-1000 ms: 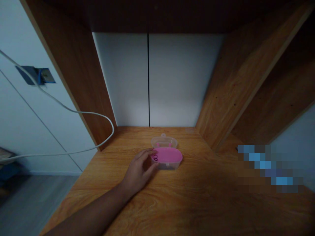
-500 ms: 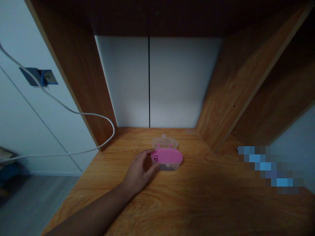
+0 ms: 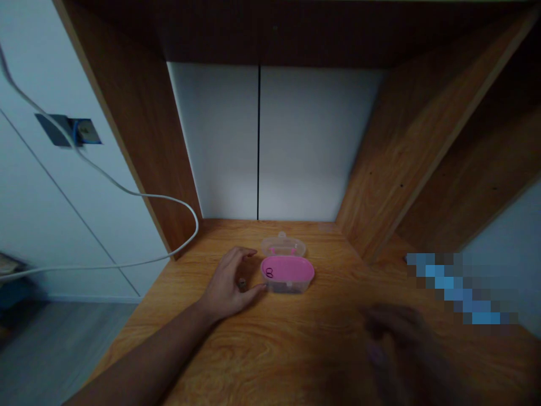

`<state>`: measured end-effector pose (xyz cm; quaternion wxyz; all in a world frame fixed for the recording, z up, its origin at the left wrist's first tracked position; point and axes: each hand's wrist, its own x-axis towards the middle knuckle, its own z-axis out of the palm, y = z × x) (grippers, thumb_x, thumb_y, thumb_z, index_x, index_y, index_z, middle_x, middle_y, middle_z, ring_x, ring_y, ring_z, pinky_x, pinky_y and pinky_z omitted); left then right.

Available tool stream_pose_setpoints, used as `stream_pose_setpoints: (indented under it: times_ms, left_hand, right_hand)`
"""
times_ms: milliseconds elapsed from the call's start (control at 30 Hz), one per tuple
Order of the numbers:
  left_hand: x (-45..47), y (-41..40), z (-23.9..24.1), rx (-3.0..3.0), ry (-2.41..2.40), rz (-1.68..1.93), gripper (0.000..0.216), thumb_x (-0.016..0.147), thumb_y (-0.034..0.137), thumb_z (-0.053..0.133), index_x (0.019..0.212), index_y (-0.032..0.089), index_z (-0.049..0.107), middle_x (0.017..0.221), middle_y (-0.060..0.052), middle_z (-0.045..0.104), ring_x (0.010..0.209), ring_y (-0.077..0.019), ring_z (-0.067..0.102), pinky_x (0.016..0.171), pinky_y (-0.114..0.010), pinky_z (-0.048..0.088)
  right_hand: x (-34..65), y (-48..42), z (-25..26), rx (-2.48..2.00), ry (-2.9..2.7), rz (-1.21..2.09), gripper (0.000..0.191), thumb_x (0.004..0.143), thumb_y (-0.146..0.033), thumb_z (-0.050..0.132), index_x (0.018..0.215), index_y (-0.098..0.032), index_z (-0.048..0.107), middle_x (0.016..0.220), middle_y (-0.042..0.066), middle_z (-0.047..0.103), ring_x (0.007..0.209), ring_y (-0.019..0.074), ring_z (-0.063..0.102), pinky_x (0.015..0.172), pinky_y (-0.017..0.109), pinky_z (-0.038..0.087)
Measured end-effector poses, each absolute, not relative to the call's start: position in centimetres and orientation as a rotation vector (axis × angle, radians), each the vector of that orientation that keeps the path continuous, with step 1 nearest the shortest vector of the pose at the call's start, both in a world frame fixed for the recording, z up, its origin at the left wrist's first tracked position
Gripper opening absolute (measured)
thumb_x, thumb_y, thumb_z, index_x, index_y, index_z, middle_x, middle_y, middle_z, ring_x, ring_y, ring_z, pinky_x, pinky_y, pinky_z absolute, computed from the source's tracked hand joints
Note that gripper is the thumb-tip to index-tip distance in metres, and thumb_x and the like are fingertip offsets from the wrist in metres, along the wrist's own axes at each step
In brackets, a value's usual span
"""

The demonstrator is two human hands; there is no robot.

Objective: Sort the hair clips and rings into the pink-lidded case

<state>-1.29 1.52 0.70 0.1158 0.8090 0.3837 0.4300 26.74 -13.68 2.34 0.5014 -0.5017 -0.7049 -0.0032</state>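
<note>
A small oval box (image 3: 291,286) with clear walls and a pink top surface or insert stands on the wooden tabletop. Its clear lid (image 3: 282,246) is swung open at the back. A thin black looped item (image 3: 269,273) lies at the left of the pink surface. My left hand (image 3: 228,285) is just left of the box, fingers apart and curved, the thumb tip at or very near its front corner. Between thumb and fingers is a tiny shiny thing (image 3: 242,283), its kind unclear. My right hand (image 3: 397,338), dark and smeared by motion, is at lower right; whether it holds anything is unclear.
Wooden side panels (image 3: 131,129) and a white back panel (image 3: 313,152) enclose the tabletop (image 3: 253,361). A white cable (image 3: 164,197) loops in from the left past a wall socket (image 3: 87,131). A pixelated blue patch covers something at right.
My left hand has come off the box's left end and shifted slightly left, exposing the tiny shiny thing. My right hand has entered at lower right. The box stays in place.
</note>
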Motion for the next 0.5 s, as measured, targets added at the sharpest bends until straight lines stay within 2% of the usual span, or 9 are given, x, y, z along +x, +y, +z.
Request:
stream_pose_setpoints:
  times_ms: [100, 200, 267, 500]
  left_hand:
    - [-1.4, 1.6, 0.9, 2.399, 1.062, 1.239, 0.047, 0.081, 0.032, 0.075, 0.123, 0.023, 0.057, 0.119, -0.011, 0.062, 0.112, -0.0276, 0.059, 0.098, -0.045, 0.049]
    - [-1.1, 1.3, 0.8, 2.44, 1.056, 1.225, 0.041, 0.085, 0.029, 0.07, 0.125, 0.026, 0.062, 0.126, -0.011, 0.059, 0.117, -0.0276, 0.057, 0.1, -0.046, 0.049]
    - [-0.8, 1.0, 0.6, 2.479, 1.057, 1.238, 0.039, 0.086, 0.029, 0.07, 0.125, 0.027, 0.065, 0.13, -0.011, 0.057, 0.118, -0.0279, 0.056, 0.1, -0.046, 0.049]
    - [-0.1, 0.6, 0.2, 2.545, 1.096, 1.266, 0.029, 0.091, 0.026, 0.065, 0.119, 0.028, 0.069, 0.13, -0.01, 0.057, 0.117, -0.0272, 0.055, 0.099, -0.048, 0.048]
  right_hand:
    - [26.0, -9.0, 3.8, -1.29, -1.84, -0.014, 0.027, 0.093, -0.031, 0.059, 0.12, -0.028, 0.064, 0.121, 0.01, 0.055, 0.11, 0.028, 0.06, 0.092, 0.048, 0.056]
    - [26.0, -4.3, 3.7, -1.208, -2.015, -0.033, 0.036, 0.089, -0.032, 0.063, 0.123, -0.025, 0.062, 0.131, 0.014, 0.048, 0.124, 0.0332, 0.052, 0.101, 0.054, 0.05]
    - [26.3, -2.1, 2.8, -1.145, -2.081, 0.021, 0.044, 0.088, -0.032, 0.065, 0.13, -0.022, 0.058, 0.138, 0.016, 0.043, 0.129, 0.0335, 0.048, 0.105, 0.053, 0.047]
    - [26.6, -1.2, 0.5, -1.099, -1.99, 0.173, 0.035, 0.091, -0.034, 0.062, 0.125, -0.025, 0.061, 0.143, 0.014, 0.035, 0.134, 0.034, 0.043, 0.108, 0.055, 0.043]
